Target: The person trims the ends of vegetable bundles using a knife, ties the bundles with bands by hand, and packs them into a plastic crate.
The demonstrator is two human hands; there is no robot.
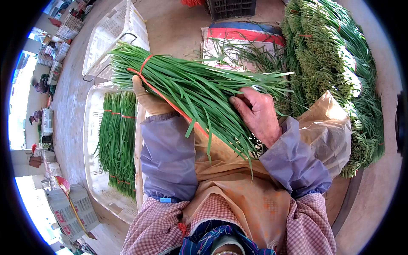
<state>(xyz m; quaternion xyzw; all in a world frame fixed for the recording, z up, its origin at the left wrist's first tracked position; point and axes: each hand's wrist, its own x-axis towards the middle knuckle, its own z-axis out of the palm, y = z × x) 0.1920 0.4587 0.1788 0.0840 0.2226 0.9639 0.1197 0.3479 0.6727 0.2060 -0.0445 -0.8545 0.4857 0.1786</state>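
A large bundle of long green leafy stalks (187, 80) lies across both my hands, its cut ends at the upper left and its loose tips to the right. My left hand (148, 97), in a tan glove, is wrapped round the bundle near the cut ends, beside a red band (145, 63). A long red strip (170, 106) runs from that band down along the bundle's lower edge. My right hand (258, 114), bare, pinches some leaves near the tips, thumb and fingers together.
Banded bundles (121, 140) stand in a white crate (91, 144) at the left, with another white crate (121, 34) behind. Stacked bundles (327, 63) fill the right side. Loose leaves lie on a striped sack (246, 32); a black crate (231, 9) stands beyond. Distant people (38, 117) are at far left.
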